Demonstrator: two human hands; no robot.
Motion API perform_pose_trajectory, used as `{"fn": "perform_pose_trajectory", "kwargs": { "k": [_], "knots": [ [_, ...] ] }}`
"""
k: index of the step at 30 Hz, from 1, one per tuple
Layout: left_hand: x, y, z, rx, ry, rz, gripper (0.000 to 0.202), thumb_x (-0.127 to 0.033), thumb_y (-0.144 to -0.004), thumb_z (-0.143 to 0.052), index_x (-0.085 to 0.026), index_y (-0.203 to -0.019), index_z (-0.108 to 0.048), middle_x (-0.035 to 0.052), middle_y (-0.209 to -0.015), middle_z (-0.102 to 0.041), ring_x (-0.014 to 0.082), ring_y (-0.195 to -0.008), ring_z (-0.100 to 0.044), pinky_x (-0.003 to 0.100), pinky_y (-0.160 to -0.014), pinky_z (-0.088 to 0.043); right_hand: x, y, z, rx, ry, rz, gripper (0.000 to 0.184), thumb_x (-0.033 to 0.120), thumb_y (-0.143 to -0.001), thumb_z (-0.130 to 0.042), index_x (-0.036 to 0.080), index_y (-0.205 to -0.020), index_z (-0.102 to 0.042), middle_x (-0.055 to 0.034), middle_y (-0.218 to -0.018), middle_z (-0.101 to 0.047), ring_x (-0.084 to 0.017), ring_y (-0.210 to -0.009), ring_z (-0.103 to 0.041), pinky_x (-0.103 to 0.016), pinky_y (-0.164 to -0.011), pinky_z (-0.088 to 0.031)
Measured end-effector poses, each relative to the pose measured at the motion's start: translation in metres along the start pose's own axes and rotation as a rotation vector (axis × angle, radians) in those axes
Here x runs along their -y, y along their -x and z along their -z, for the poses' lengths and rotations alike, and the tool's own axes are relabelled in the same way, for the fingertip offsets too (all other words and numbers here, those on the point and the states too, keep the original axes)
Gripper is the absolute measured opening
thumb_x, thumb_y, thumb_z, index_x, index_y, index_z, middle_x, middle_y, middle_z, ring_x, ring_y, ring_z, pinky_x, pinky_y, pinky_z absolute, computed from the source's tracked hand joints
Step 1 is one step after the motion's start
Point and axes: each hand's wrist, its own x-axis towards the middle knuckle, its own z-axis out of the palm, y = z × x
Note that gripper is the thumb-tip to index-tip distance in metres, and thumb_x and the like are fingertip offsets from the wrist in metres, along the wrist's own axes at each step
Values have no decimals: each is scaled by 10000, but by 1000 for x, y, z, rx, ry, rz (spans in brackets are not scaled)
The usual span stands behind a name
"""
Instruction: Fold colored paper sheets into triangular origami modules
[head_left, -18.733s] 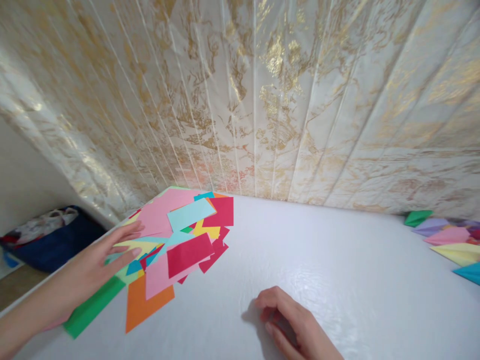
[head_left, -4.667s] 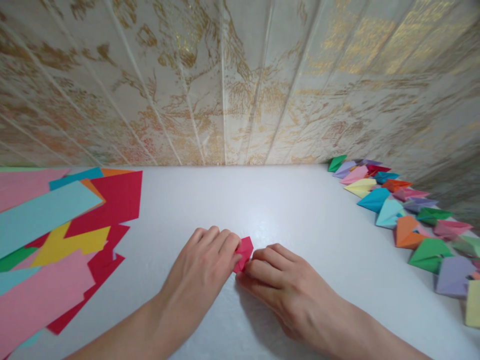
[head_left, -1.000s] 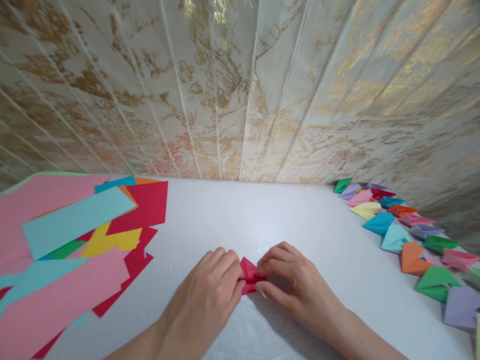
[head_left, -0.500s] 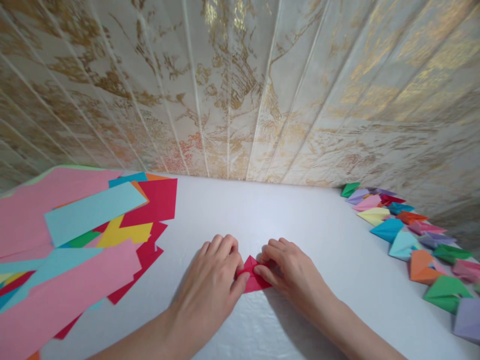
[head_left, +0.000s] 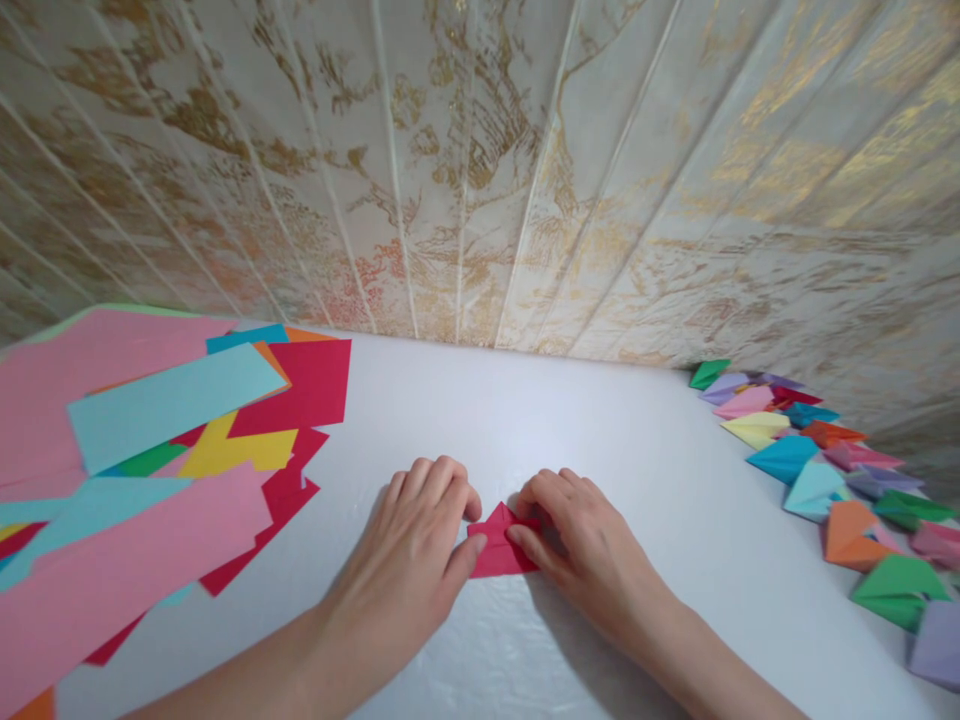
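Observation:
A small folded red paper piece [head_left: 496, 545] lies on the white table [head_left: 570, 440], between both hands. My left hand [head_left: 416, 545] is curled with its thumb and fingertips pinching the piece's left side. My right hand [head_left: 581, 540] is curled too, its thumb and fingers pressing on the right side. Much of the piece is hidden under the fingers.
A loose heap of coloured paper strips [head_left: 142, 470], pink, light blue, red, yellow, covers the table's left part. Several folded paper triangles [head_left: 817, 470] in many colours lie along the right edge. A cream and gold patterned wall [head_left: 480, 170] rises right behind the table.
Over the last second both hands shifted slightly on the red piece, which now lies flatter with more of its lower part showing. The view has drifted a little.

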Motion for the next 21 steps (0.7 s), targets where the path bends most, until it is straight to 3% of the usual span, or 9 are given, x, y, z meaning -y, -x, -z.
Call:
{"fn": "perform_pose_trajectory", "kwargs": {
  "k": [6,10,15,21],
  "knots": [
    [-3,-2,-1,-6,-16,-26,104,-130,-935,-473,-228,-962,-498,33,-1012,-528,246,-922,-462,420,-795,-368,2,2,0,6,-45,-26,155,65,-884,-635,196,-869,-556,-20,-863,-644,-219,-808,-523,-361,-736,-380],
    [-5,-5,0,41,-3,-113,158,-121,-963,-468,-245,-1027,-542,32,-1054,-553,246,-969,-465,411,-823,-373,4,4,1,18,-53,-21,165,33,-891,-583,196,-876,-561,-32,-901,-642,-224,-828,-515,-367,-733,-369],
    [-7,-9,2,59,4,-120,106,-131,-944,-555,-232,-973,-571,27,-1049,-588,242,-975,-483,411,-842,-394,7,5,-4,-31,-81,-46,84,139,-917,-618,209,-896,-577,-37,-929,-616,-236,-859,-514,-386,-764,-366],
    [-3,-12,2,44,84,-194,204,-82,-943,-526,-242,-1056,-581,25,-1295,-600,243,-1181,-466,437,-984,-380,9,5,-10,-92,-117,-61,123,117,-877,-645,204,-919,-568,-35,-957,-593,-235,-881,-509,-401,-787,-356]
  ]
}}
